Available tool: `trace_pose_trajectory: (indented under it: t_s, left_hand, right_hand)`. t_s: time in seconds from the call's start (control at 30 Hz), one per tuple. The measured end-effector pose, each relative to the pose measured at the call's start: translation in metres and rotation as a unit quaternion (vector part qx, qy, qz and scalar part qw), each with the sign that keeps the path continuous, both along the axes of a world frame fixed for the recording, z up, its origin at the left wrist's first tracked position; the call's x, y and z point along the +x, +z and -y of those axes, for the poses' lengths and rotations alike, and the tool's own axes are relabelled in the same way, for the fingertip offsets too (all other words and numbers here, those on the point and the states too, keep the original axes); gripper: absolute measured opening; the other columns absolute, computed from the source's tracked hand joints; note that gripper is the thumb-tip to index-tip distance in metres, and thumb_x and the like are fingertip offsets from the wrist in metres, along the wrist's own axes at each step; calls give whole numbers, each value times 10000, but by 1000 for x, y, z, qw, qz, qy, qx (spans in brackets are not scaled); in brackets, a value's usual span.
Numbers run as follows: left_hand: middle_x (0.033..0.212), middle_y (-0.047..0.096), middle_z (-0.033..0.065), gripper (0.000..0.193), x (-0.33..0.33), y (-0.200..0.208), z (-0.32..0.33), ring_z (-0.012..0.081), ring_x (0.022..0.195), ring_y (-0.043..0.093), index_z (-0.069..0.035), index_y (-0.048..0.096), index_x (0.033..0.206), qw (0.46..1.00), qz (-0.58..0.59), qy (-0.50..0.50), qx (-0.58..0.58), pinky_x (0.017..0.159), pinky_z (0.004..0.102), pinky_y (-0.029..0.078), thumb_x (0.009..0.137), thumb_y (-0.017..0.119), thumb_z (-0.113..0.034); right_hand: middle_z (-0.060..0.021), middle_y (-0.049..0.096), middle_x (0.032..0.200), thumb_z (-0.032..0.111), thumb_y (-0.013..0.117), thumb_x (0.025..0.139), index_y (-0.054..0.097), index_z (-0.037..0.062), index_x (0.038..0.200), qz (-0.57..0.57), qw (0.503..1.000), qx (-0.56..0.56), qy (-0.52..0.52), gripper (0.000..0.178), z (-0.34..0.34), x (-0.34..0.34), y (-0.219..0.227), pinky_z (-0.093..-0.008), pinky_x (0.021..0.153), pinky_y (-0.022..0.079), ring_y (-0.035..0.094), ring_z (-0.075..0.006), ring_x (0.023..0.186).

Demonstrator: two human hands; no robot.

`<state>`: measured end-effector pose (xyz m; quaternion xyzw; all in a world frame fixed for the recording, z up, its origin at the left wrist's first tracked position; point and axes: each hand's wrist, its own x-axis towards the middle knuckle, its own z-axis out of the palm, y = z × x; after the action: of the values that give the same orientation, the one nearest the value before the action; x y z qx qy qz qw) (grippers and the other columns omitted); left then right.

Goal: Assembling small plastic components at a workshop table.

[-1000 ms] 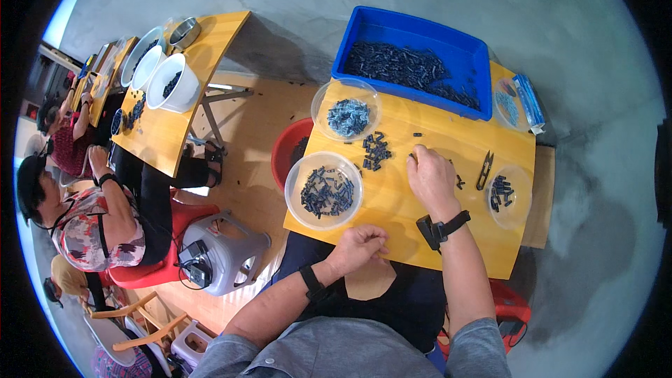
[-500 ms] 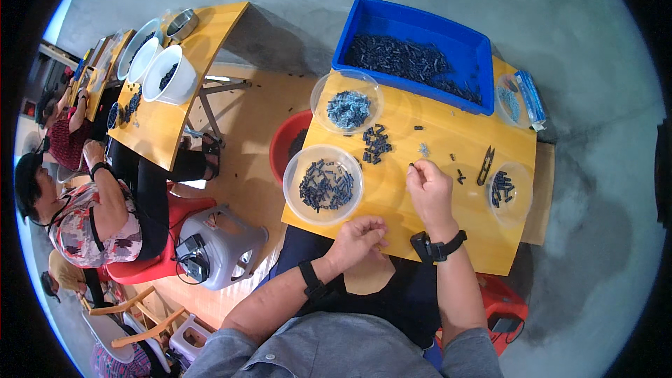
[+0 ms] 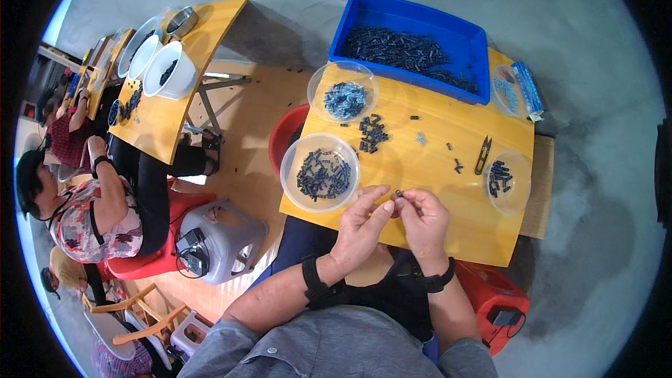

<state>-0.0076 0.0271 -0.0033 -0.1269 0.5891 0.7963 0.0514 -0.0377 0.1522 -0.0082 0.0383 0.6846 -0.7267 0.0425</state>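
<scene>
A broad yellow wooden table (image 3: pixel 462 224) stands before the seated person, and along its far edge sits a deep blue rectangular plastic tray (image 3: pixel 455 42), partly filled with short dark pieces. At the surface's near-left corner I see a round, clear plastic tub (image 3: pixel 306 203) holding more dark pieces; a second round, clear plastic tub (image 3: pixel 365 77), heaped with light-blue and dark bits, stands farther up the left edge, close to the tray.

Two bare hands come together at the near edge, about midway along. The right hand (image 3: pixel 425 222) is nearly closed, thumb and forefinger pinching a small dark cylindrical piece (image 3: pixel 399 195); the left hand (image 3: pixel 362 227) is half curled, its thumb and fingertips right up by that piece (whether they also grip it, I can't tell from here).

By the right edge is a small, clear plastic bowl (image 3: pixel 520 185) with some dark pieces in it, and at the far-right corner lies a long blue-and-white packet (image 3: pixel 527 91). A loose heap of short dark cylinders (image 3: pixel 373 133) lies toward the left edge, and black thread snips (image 3: pixel 483 155) rest inward of the right edge. Smallest of all, the pinched piece shows over the surface, just inward from the near edge.
</scene>
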Motion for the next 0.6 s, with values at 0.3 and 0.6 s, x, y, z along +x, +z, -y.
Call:
trace_pose_trajectory:
  t_s: [0.3,0.6]
  left_hand:
    - [1027,582,68,175,4,-13,-4,140,900,593,55,626,1041,995,63,32,65,800,269,506,881,590,-5]
    - [868,624,37,171,2,-25,4,109,780,579,17,640,1024,983,145,11,108,703,242,472,918,559,-91]
  right_hand:
    - [-69,652,765,-31,627,839,610,-35,900,-52,995,88,-2,64,5,20,3,-242,609,525,630,-100,685]
    - [-35,647,744,31,633,838,619,-31,889,-24,985,102,138,81,-14,4,1,-238,581,496,601,-76,656]
